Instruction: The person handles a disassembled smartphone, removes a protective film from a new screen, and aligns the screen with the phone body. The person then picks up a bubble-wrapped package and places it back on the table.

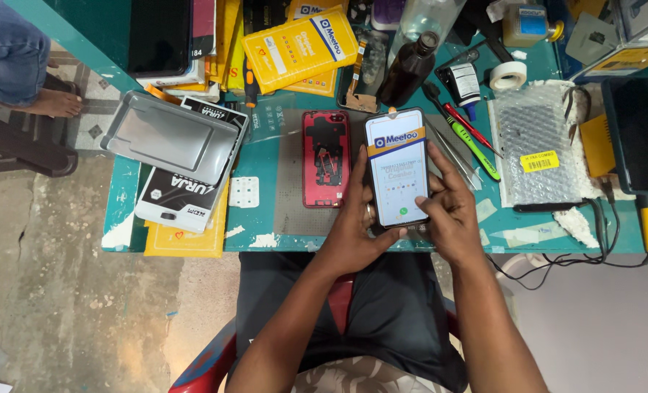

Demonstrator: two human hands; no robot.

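Left hand [353, 229] in a grip on the lit phone [397, 167]; right hand [447, 215] holding its other edge.

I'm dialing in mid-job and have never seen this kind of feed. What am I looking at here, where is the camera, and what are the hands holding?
This is one picture from a camera worn on a person's head, looking down at their lap and a teal workbench. There is no machine, only two bare hands. The left hand and right hand together hold a lit smartphone with a paper band across its screen. Beside it on a grey mat lies an opened red phone body. Around them lie yellow packets, a brown bottle, a green-handled tool, a tape roll and bubble wrap.
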